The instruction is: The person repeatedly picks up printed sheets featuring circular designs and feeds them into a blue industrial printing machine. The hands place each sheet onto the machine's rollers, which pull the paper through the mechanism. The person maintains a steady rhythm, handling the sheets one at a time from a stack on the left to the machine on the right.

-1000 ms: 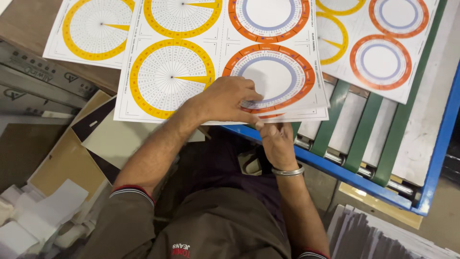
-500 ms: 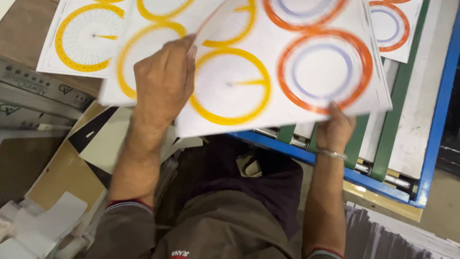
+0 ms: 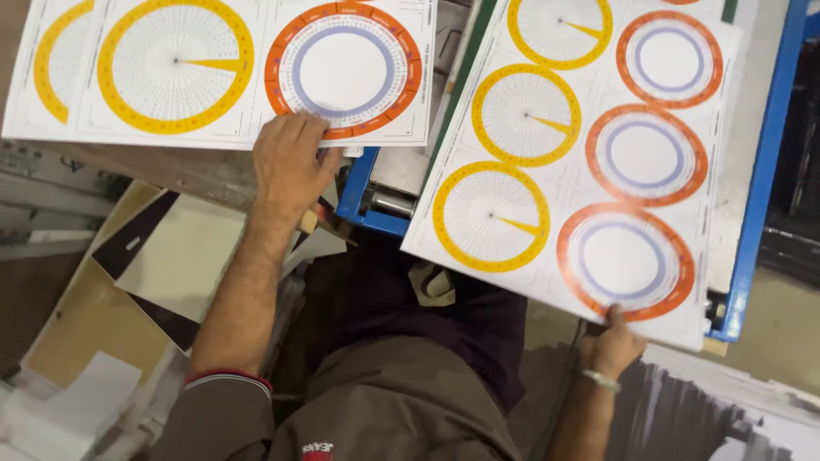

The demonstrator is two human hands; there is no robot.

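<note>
My left hand (image 3: 290, 162) lies flat on the near edge of a white printed sheet (image 3: 213, 68) with yellow and orange circular dials, pressing it onto the stack on the left. My right hand (image 3: 608, 343) pinches the near corner of a second printed sheet (image 3: 581, 154) of the same kind. That sheet is tilted and rests over the blue-framed machine bed (image 3: 769, 162) on the right. A metal bangle sits on my right wrist.
A blue metal frame edge (image 3: 363, 201) with a steel roller lies between the two sheets. Cardboard pieces and white offcuts (image 3: 128, 290) are piled on the floor at left. A stack of grey printed paper (image 3: 726, 410) sits at the lower right.
The sheets I was lifting with both hands have separated. The left one is now laid down on the left stack under my left hand. The right one has swung to the right over the machine bed.
</note>
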